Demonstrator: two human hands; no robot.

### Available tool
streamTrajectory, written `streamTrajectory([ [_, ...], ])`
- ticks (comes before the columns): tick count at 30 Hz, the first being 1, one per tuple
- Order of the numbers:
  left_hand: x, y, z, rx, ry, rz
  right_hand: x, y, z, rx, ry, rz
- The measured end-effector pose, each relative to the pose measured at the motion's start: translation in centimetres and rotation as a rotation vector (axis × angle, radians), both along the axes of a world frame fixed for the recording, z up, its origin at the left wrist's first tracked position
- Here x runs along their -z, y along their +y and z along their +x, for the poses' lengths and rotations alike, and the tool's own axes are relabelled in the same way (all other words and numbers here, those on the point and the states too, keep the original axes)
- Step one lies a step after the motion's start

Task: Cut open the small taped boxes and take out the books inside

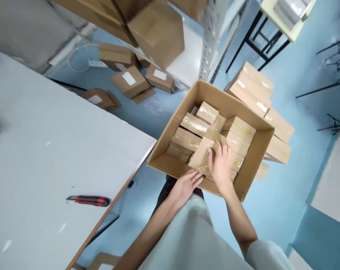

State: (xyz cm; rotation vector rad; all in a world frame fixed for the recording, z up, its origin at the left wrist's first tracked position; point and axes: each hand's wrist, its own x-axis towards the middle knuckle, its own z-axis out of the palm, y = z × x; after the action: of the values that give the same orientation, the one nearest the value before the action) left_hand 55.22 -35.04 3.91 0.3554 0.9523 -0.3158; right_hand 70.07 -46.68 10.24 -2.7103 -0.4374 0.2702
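Note:
A large open carton [175, 172] stands in front of me, filled with several small taped cardboard boxes [238, 142]. One small box [200, 153] lies on top of the others near the carton's close side. On this box's right part rests my right hand [222, 165], open, thumb and fingers spread over its top. My left hand [185, 187] is at the carton's near rim, fingers stretched out and reaching over it beside the same box. Whether the left fingertips touch the box is hard to see.
Left is a white table [46, 157] with a red and black utility knife [89, 200]. A metal shelf [190, 52] bearing cartons stands behind the carton. More cardboard boxes lie on the floor, some under the shelf [132, 80], others stacked at right [251, 90]. A stool [282, 22] stands farther back.

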Motion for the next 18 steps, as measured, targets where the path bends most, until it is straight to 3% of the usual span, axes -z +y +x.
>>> streamTrajectory([
  [2, -3.8, 2.6, -2.5, 0.005, -0.093, 0.045, -3.8, 2.1, -1.8, -0.057, -0.077, 0.077],
  [4, -7.1, 5.5, -5.0, 0.0, -0.169, 0.082, -6.3, 4.6, -3.7, -0.133, -0.141, 0.163],
  [6, -9.4, 8.4, -7.6, -0.038, -0.218, 0.129, -7.9, 7.5, -5.7, -0.228, -0.176, 0.244],
  [8, -10.8, 11.0, -10.6, -0.118, -0.229, 0.202, -8.9, 10.7, -7.8, -0.336, -0.168, 0.307],
  [10, -11.4, 13.0, -13.8, -0.237, -0.207, 0.298, -9.5, 13.7, -10.2, -0.449, -0.118, 0.349],
  [13, -10.9, 15.2, -18.3, -0.411, -0.132, 0.483, -9.2, 17.9, -13.7, -0.609, -0.013, 0.383],
  [15, -9.9, 16.5, -20.9, -0.474, -0.077, 0.639, -7.7, 20.6, -15.8, -0.698, 0.055, 0.389],
  [18, -7.7, 18.7, -24.0, -0.496, -0.005, 0.851, -3.7, 24.3, -18.1, -0.788, 0.164, 0.385],
])
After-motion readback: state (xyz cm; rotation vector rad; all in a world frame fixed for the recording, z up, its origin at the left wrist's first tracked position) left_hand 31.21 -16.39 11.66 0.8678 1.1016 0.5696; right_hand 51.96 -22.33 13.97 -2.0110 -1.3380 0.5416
